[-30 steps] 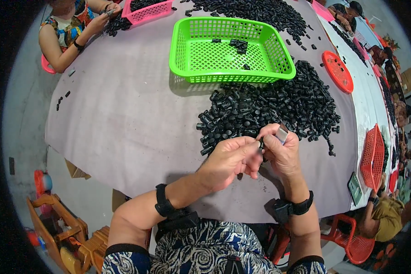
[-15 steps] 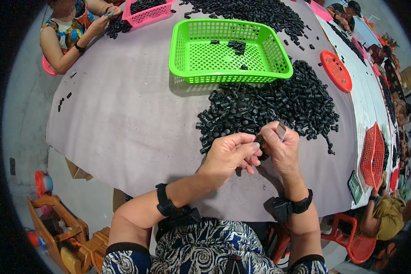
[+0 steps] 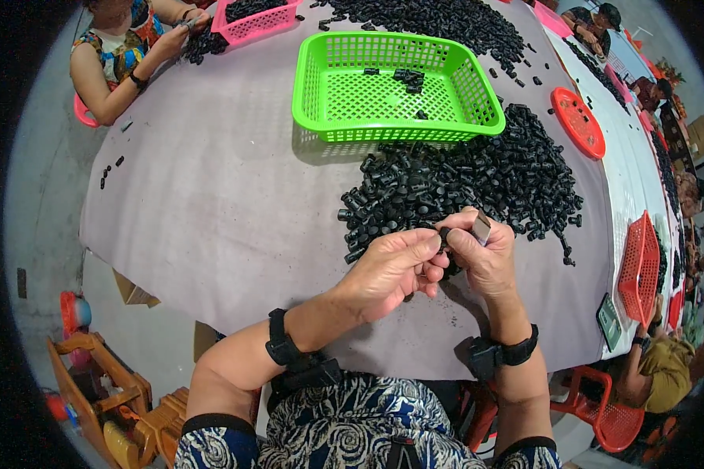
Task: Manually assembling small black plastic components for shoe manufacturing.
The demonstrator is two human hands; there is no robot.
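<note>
In front of me my left hand [image 3: 395, 270] pinches a small black cylindrical part [image 3: 444, 236] between thumb and fingertips. My right hand [image 3: 486, 258] meets it there, its thumb against the same part. A flat, pale metal blade-like piece [image 3: 482, 228] sticks up out of my right fist; its lower end is hidden by the fingers. Just beyond both hands spreads a heap of similar black parts [image 3: 461, 184]. Behind the heap stands a bright green slotted basket [image 3: 399, 134] with several black parts on its floor.
A grey cloth covers the table [image 3: 203, 203]. To the right lie a red plastic lid-like tray [image 3: 577, 125], a red basket [image 3: 638, 266] and a phone-like slab [image 3: 608, 322]. A pink basket [image 3: 258, 25] and another black heap [image 3: 430, 23] are farther off. Other people sit around.
Both hands stay almost in place. My fingers have shifted slightly around the black part, which shows a little more clearly between them. The whole view has moved marginally.
</note>
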